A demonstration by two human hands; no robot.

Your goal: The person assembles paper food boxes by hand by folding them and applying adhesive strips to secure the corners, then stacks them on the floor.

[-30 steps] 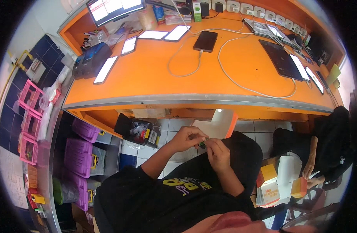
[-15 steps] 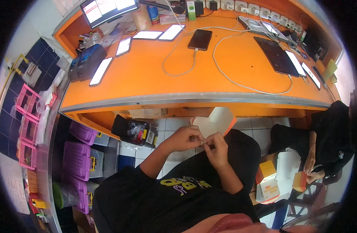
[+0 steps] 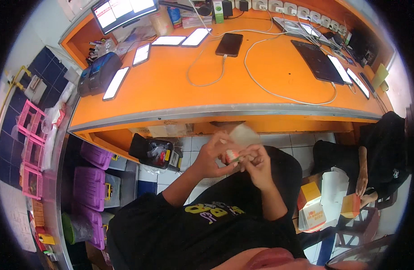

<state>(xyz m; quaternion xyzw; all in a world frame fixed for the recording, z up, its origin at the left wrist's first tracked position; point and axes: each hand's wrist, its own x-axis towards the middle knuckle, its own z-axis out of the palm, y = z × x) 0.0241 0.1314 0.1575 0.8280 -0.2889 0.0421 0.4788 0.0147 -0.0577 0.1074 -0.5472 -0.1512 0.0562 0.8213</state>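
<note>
In front of my lap, under the desk edge, my two hands meet. My left hand curls its fingers and thumb round a small red, white and green thing, blurred and partly covered, so its kind is unclear. Close against it, my right hand has its fingers pinched together; what they hold is hidden. Just beyond the fingers is a pale cardboard piece, smeared by motion; which hand supports it I cannot tell.
Phones and cables lie on the orange desk, beside a black printer. Purple-lidded bins stand at left, near an open black box. At right, another person's hand touches an orange box, beside folded cartons.
The cardboard, spread with its white inside showing, has swung and now looks smaller and blurred. My left fingers have opened wider round the small coloured thing, which has come into sight.
</note>
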